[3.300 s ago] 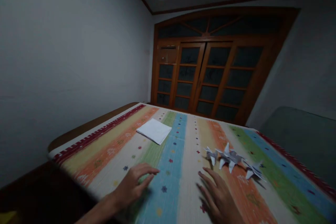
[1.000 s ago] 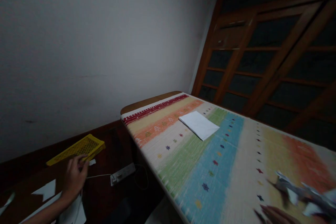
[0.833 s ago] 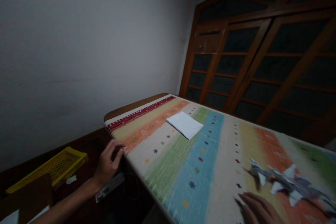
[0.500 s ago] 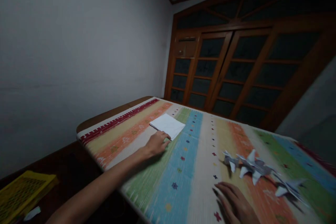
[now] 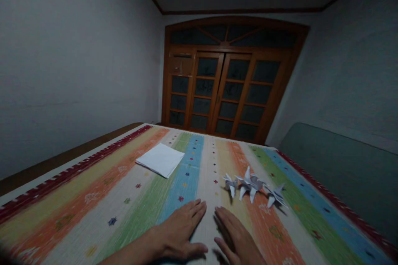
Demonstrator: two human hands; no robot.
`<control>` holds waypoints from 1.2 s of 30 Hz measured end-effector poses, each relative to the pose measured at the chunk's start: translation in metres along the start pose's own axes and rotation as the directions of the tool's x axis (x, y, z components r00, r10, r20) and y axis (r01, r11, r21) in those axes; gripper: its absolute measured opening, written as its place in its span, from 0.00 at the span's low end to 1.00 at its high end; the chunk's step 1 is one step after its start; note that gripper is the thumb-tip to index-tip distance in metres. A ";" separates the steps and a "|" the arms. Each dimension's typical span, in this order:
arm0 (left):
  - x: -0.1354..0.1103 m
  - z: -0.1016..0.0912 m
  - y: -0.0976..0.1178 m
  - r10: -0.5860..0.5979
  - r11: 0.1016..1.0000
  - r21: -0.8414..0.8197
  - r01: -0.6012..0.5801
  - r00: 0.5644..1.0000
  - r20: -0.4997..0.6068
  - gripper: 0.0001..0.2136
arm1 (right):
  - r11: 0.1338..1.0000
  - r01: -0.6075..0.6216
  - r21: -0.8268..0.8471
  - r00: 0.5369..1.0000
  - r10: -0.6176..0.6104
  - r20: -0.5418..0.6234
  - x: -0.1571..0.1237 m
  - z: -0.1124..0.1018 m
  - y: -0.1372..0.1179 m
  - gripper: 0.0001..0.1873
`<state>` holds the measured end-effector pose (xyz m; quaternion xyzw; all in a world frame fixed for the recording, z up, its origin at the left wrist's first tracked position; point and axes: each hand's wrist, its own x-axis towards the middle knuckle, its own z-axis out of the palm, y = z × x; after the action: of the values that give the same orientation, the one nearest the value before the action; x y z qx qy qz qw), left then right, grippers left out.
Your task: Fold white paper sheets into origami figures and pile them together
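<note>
My left hand (image 5: 183, 230) lies palm down on the striped tablecloth (image 5: 146, 215), fingers stretched out, thumb apart, holding nothing. Beside it, across a narrow gap, my right hand (image 5: 238, 238) rests with its fingers extended and the thumb spread; nothing is in it. Farther off to the left is a stack of square white paper sheets (image 5: 161, 159), apart from both hands. Several folded-paper origami figures (image 5: 252, 185), grey and white with pointed tips like cranes, stand in a cluster beyond my right hand.
The table's bare brown edge (image 5: 77, 153) runs along the left, near a pale wall (image 5: 77, 58). Wooden doors with glass panes (image 5: 220, 91) stand beyond the far end. To the right is a greenish panel or seat back (image 5: 336, 161).
My left hand has left the paper stack and come back to the middle, beside my right hand. The view has turned right and levelled. The paper and origami figures keep their places on the cloth.
</note>
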<state>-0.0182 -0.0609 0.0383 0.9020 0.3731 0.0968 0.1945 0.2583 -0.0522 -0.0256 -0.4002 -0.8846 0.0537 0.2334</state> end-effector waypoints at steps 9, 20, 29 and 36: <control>0.001 0.001 -0.005 -0.062 0.998 -0.010 0.062 0.998 -0.006 0.43 | 0.990 -0.118 0.075 0.961 0.095 0.258 0.015 -0.001 -0.019 0.46; 0.014 -0.010 -0.016 -0.062 0.998 0.033 0.061 0.998 0.032 0.41 | 0.979 -0.187 0.086 0.930 0.148 0.335 0.029 -0.014 -0.009 0.42; 0.016 0.010 -0.044 0.034 0.991 0.131 -0.028 0.998 -0.050 0.35 | 0.983 0.168 -0.075 0.983 -0.161 0.084 0.028 0.014 0.025 0.42; 0.025 0.036 -0.064 0.023 0.974 0.228 -0.017 0.999 -0.022 0.31 | 0.925 0.270 -0.267 0.959 -0.283 -0.009 0.022 0.049 0.050 0.35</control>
<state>-0.0297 -0.0121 -0.0204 0.9208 0.3750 0.0666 0.0845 0.2575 0.0018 -0.0754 -0.3001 -0.9256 -0.1073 0.2042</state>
